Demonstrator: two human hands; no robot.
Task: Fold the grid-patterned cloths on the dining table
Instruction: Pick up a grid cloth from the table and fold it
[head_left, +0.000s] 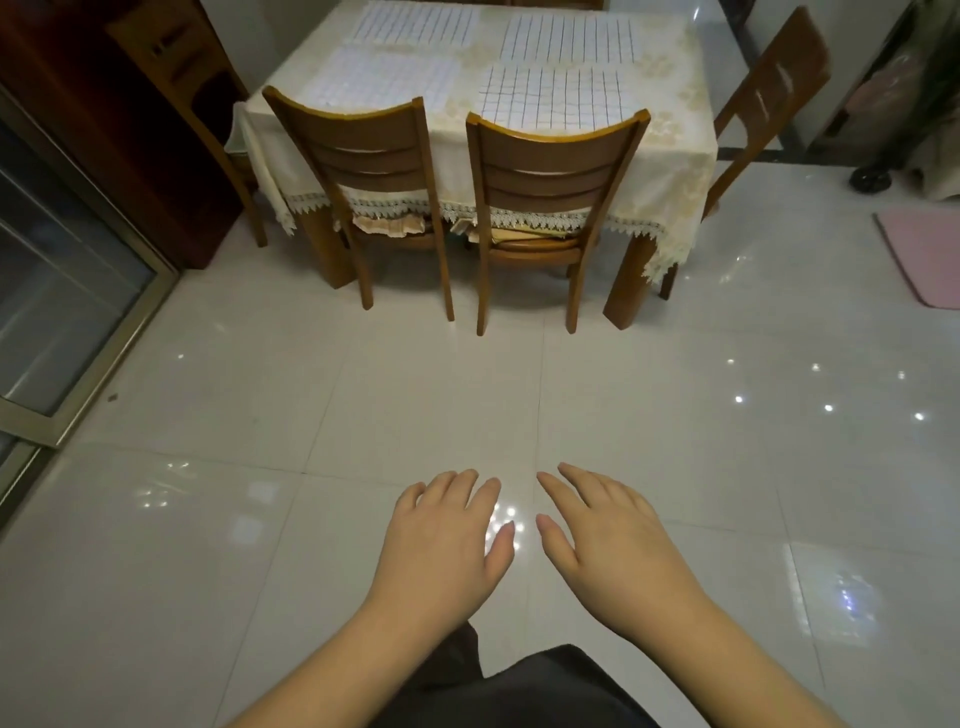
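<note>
Several white grid-patterned cloths lie flat and unfolded on the dining table, which wears a cream lace-edged tablecloth. One cloth is at the near right, one at the far right, one at the near left. My left hand and my right hand hover side by side over the floor, well short of the table, palms down, fingers straight, holding nothing.
Two wooden chairs stand pushed in along the table's near side. A third chair stands at the right end. A dark wooden cabinet and a glass sliding door line the left. A pink mat lies at the right.
</note>
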